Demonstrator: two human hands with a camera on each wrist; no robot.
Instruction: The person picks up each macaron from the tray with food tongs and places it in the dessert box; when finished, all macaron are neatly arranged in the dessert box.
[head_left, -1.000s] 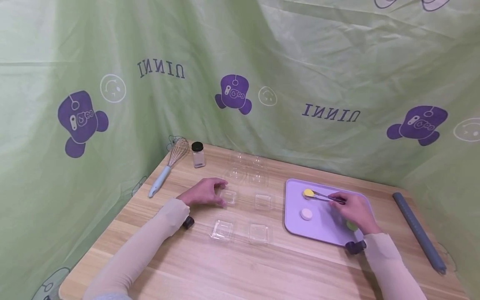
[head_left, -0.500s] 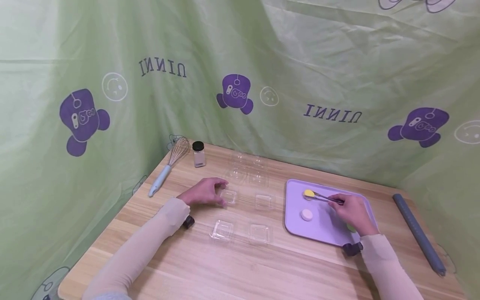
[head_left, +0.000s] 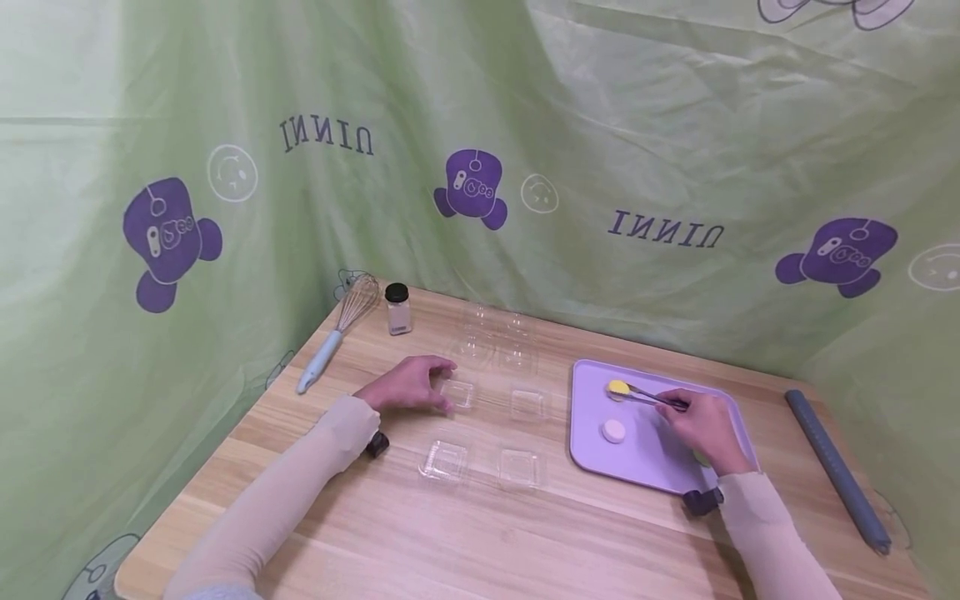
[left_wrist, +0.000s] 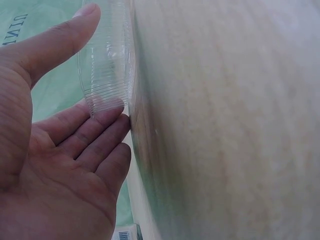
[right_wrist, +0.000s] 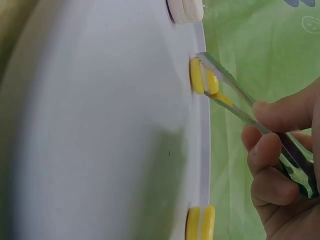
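Note:
My left hand (head_left: 435, 387) rests on the wooden table and holds a small clear plastic box (head_left: 457, 393). In the left wrist view its thumb (left_wrist: 60, 40) and fingertips (left_wrist: 100, 125) sit on opposite sides of that ribbed box (left_wrist: 107, 65). My right hand (head_left: 686, 414) grips metal tongs (head_left: 648, 396) over a lilac tray (head_left: 652, 462). The tongs' tips (right_wrist: 212, 75) straddle a yellow round piece (right_wrist: 200, 76), which lies on the tray (head_left: 617, 388). A white round piece (head_left: 613, 430) lies nearer me, and another yellow piece (right_wrist: 200, 223) sits beside my right hand.
Three more clear boxes (head_left: 527, 403) (head_left: 444, 460) (head_left: 519, 467) lie mid-table, with clear lids (head_left: 495, 337) behind them. A whisk (head_left: 337, 333) and a black-capped jar (head_left: 397, 309) stand at the back left. A grey rolling pin (head_left: 836, 467) lies at the right edge. Green cloth hangs behind.
My right wrist has drifted slightly left; the tongs' tips stay at the yellow piece. The left hand has not moved.

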